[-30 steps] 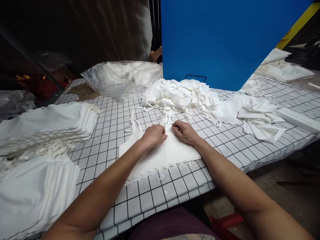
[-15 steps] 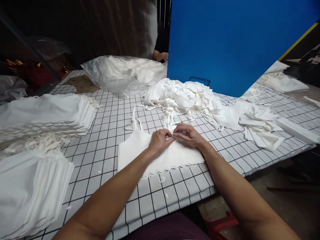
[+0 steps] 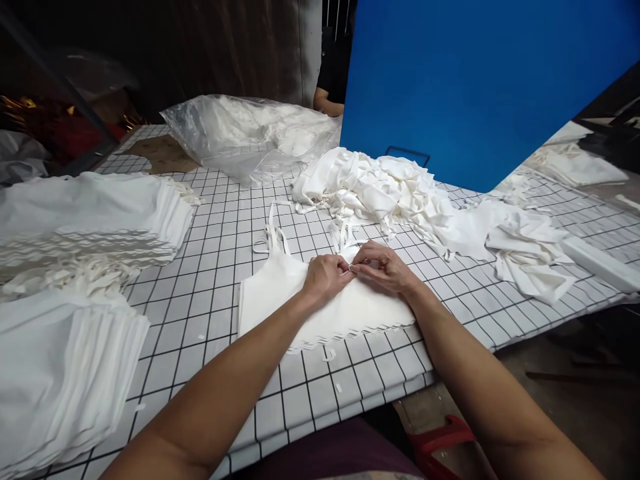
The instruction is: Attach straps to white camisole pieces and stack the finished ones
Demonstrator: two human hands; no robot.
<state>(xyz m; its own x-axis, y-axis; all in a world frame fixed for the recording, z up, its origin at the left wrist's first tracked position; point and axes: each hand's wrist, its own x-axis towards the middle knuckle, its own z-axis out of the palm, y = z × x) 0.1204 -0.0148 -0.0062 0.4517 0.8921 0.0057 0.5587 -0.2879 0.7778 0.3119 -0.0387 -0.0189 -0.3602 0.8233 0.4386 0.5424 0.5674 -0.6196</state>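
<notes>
white cotton makes up nearly everything in view. the left hand [image 3: 325, 278] and the right hand [image 3: 384, 267] meet fingertip to fingertip at the centre of the frame, both with fingers curled in a tight pinch on a thin white fabric strap [image 3: 350, 268] between them, at the top edge of a flat white cloth bag with a zigzag-cut bottom edge [image 3: 320, 307]. both hands rest on that bag, which lies on the black-gridded white counter [image 3: 220, 280], just below centre. a second strap loop of the bag [image 3: 270, 237] trails toward the upper left of it.

just above the hands, a loose heap of white fabric pieces and strips [image 3: 380, 190] touches or nearly touches the bag's top; i cannot tell which. stacks of flat white bags [image 3: 75, 280] fill the left edge and are cut off by the frame. a clear plastic sack of white cloth [image 3: 250, 137] sits at upper centre. a plain blue panel [image 3: 475, 87] blocks the upper right. beside it a co-worker's forearm [image 3: 330, 103] shows, the rest hidden.
</notes>
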